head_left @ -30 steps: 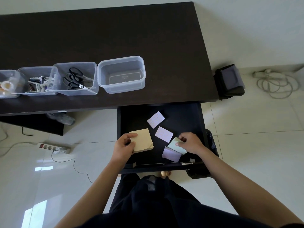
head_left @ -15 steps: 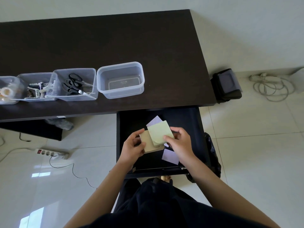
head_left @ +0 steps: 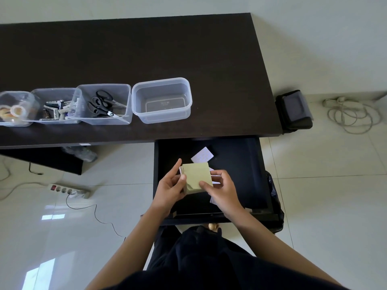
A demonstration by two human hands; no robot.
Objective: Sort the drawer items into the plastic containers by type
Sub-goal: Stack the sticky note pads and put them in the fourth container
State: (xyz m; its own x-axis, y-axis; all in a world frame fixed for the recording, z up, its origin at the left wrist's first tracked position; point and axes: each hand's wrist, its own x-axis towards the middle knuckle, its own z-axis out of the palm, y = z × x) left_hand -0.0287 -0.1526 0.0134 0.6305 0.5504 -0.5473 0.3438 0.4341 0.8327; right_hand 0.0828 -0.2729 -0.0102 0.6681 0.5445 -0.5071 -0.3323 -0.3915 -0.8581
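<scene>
Lower centre, over the open drawer [head_left: 240,164]: sticky-note stack [head_left: 196,177] gripped by left hand [head_left: 170,188] and right hand [head_left: 223,190] (thumb pressing the top sheet).

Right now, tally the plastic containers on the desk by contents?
Tape rolls container: 1
Batteries container: 1
Scissors container: 1
Empty container: 1
Total: 4
</scene>
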